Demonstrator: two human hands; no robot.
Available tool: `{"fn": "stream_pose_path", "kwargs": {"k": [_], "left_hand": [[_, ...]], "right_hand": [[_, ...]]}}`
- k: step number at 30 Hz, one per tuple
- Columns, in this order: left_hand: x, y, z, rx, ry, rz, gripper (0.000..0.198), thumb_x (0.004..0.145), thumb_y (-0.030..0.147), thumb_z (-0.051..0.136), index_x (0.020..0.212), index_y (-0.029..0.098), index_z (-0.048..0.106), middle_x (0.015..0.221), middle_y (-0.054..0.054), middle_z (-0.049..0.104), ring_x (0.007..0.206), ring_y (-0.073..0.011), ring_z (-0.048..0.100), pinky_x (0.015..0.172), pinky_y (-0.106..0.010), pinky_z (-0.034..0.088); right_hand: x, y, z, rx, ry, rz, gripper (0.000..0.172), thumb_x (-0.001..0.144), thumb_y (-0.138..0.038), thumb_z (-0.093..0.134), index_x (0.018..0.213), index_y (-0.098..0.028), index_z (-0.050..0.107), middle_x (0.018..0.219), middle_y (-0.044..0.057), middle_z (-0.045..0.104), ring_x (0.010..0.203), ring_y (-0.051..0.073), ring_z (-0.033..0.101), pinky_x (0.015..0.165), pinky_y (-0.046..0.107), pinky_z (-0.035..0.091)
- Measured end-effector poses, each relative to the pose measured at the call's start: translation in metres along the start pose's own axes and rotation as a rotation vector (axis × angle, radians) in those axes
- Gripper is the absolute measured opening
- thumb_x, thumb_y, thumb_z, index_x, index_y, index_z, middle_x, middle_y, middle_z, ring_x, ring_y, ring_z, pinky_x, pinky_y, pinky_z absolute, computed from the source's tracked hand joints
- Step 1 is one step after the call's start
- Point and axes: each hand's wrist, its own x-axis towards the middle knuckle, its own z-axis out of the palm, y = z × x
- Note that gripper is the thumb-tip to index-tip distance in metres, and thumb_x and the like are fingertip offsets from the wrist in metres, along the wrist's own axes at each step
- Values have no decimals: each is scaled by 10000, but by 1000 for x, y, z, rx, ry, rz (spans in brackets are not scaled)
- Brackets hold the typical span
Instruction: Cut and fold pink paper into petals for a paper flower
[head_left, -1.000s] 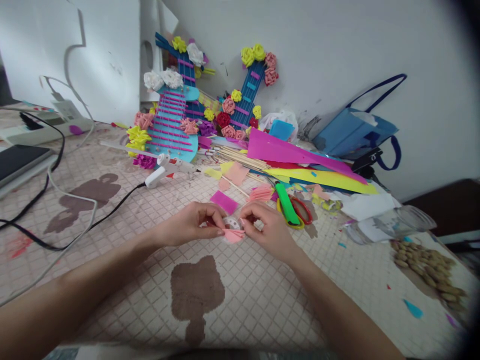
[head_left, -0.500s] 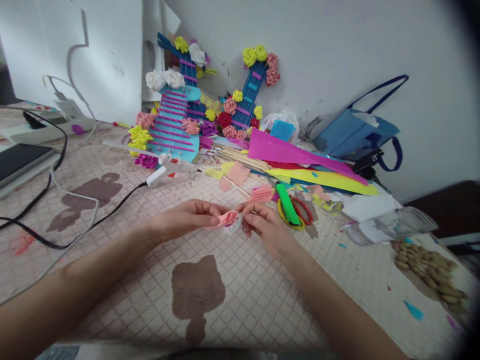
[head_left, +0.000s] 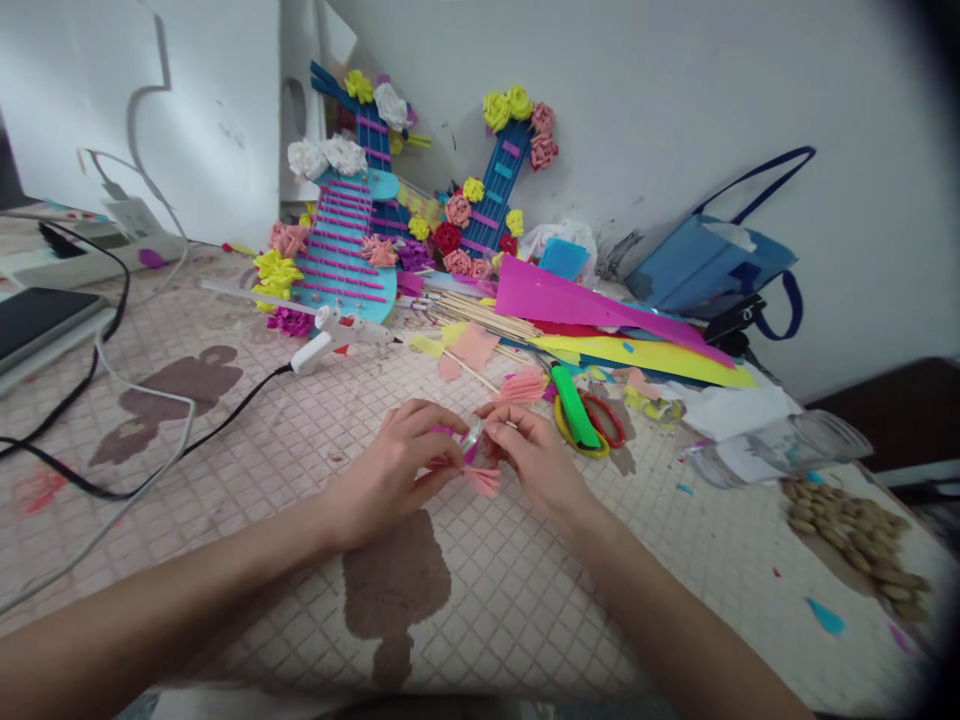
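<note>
Near the middle of the table my left hand (head_left: 401, 465) is bent round a small piece of folded pink paper (head_left: 481, 481), whose pleated end sticks out below the fingertips. Facing it, my right hand (head_left: 534, 450) pinches a small clear and magenta roll (head_left: 472, 437), which looks like tape. The fingertips of both hands are close together and partly hide these items. Another pleated pink paper (head_left: 523, 385) lies just beyond my right hand, beside scissors with yellow and red handles (head_left: 609, 418) and a green cutter (head_left: 574, 405).
A white glue gun (head_left: 330, 340) with a black cable lies at the left. Behind stand flower-decorated paper guitars (head_left: 341, 245), with wooden sticks (head_left: 480, 315) and coloured sheets (head_left: 585, 305) nearby. At the right are a blue bag (head_left: 705, 265), a clear cup (head_left: 810, 443) and peanuts (head_left: 847, 535).
My left hand has turned and its fingers now arch over the held items. The pink paper has moved from beside the left fingertips to below the roll. My right hand has barely moved.
</note>
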Motion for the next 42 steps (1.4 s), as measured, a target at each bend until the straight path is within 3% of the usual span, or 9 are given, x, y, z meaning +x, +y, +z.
{"fn": "stream_pose_path", "kwargs": {"k": [3, 7, 14, 21, 25, 28, 31, 37, 42], "left_hand": [[0, -3, 1, 19, 5, 37, 77, 875, 162, 560, 870, 186, 633, 1050, -76, 640, 1041, -224, 533, 917, -394, 423], [-2, -4, 1, 2, -23, 91, 88, 876, 146, 553, 863, 183, 631, 1182, -88, 598, 1156, -240, 484, 962, -404, 413], [-1, -4, 0, -65, 7, 3, 105, 878, 162, 542, 863, 166, 647, 1059, -101, 618, 1029, -218, 550, 886, -359, 453], [10, -13, -20, -512, -158, -173, 110, 841, 232, 610, 800, 138, 651, 909, -69, 629, 856, -165, 585, 751, -275, 461], [12, -20, -24, -805, -230, -303, 136, 828, 261, 635, 782, 133, 626, 842, -31, 609, 794, -134, 562, 727, -257, 441], [11, -27, -26, -896, -205, -370, 159, 801, 282, 671, 749, 141, 620, 779, 2, 590, 736, -110, 535, 696, -237, 422], [11, -36, -30, -945, -121, -426, 182, 772, 309, 704, 725, 151, 626, 752, 13, 589, 712, -101, 531, 679, -229, 421], [14, -52, -43, -1103, 67, -499, 214, 696, 305, 788, 701, 162, 629, 763, 3, 624, 837, -118, 590, 827, -259, 465], [12, -59, -44, -1132, 42, -493, 208, 704, 307, 783, 702, 159, 637, 807, -19, 645, 880, -126, 591, 844, -261, 467]], "right_hand": [[1, 1, 0, 91, 10, 38, 149, 680, -271, 664, 639, -158, 576, 1005, 26, 588, 529, 50, 496, 505, 230, 423], [3, 2, -1, 178, 32, 94, 147, 663, -270, 679, 637, -159, 586, 978, 19, 581, 562, 63, 515, 515, 227, 426], [2, -1, 2, 170, 23, 86, 125, 656, -253, 666, 633, -157, 589, 1018, 32, 585, 550, 56, 486, 538, 247, 425], [5, 2, 1, 364, -48, 150, 102, 642, -230, 663, 633, -168, 583, 955, 25, 623, 591, 74, 481, 552, 224, 442], [5, 2, 1, 393, -75, 155, 136, 664, -258, 662, 646, -188, 547, 736, -8, 594, 520, 77, 427, 468, 211, 385], [5, 1, -1, 334, -114, 98, 162, 714, -321, 661, 698, -198, 556, 606, -35, 512, 500, 88, 431, 447, 214, 372], [7, 2, -8, 111, -133, -25, 224, 814, -422, 574, 805, -199, 578, 711, -9, 564, 531, 98, 477, 482, 243, 407], [12, 15, -10, -928, -25, -329, 119, 815, -251, 590, 914, -185, 591, 915, 49, 586, 736, 155, 551, 675, 304, 438], [15, 23, 1, -1228, -32, -266, 107, 831, -217, 565, 929, -176, 565, 1007, 89, 567, 828, 194, 575, 646, 292, 414]]}}
